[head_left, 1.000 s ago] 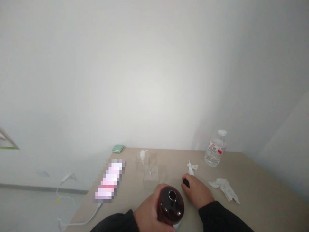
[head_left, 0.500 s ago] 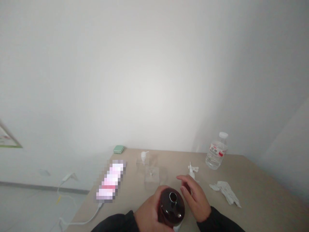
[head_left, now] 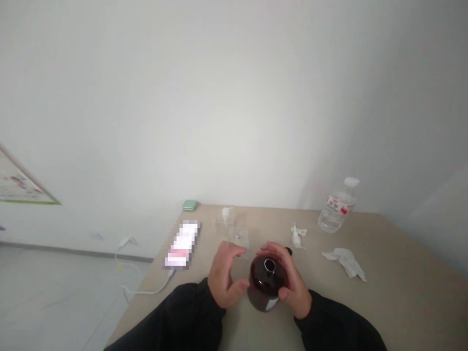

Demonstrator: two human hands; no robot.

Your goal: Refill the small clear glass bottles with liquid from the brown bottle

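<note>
A dark reddish-brown bottle [head_left: 263,278] with a round shoulder and an uncapped mouth stands on the table. My right hand [head_left: 290,282] curves around its right side, fingers at the back and thumb at the front. To its left, my left hand [head_left: 226,275] is apart from the bottle or just at its edge, thumb and fingers spread. A small black round thing [head_left: 288,251] shows behind my right hand. Farther back lie a white pump head [head_left: 296,239] and another white pump head [head_left: 225,213], the latter on a clear holder.
On the table [head_left: 365,317], a clear block [head_left: 239,236], a phone [head_left: 183,243] with a white cable [head_left: 149,292], and a green case [head_left: 189,205] lie left. A clear water bottle [head_left: 336,209] and crumpled tissue [head_left: 347,262] are right. A wall [head_left: 234,97] rises behind.
My left hand has let go of the brown bottle and opened beside it. My right hand has come onto the bottle's right side. The whole view has tilted down somewhat.
</note>
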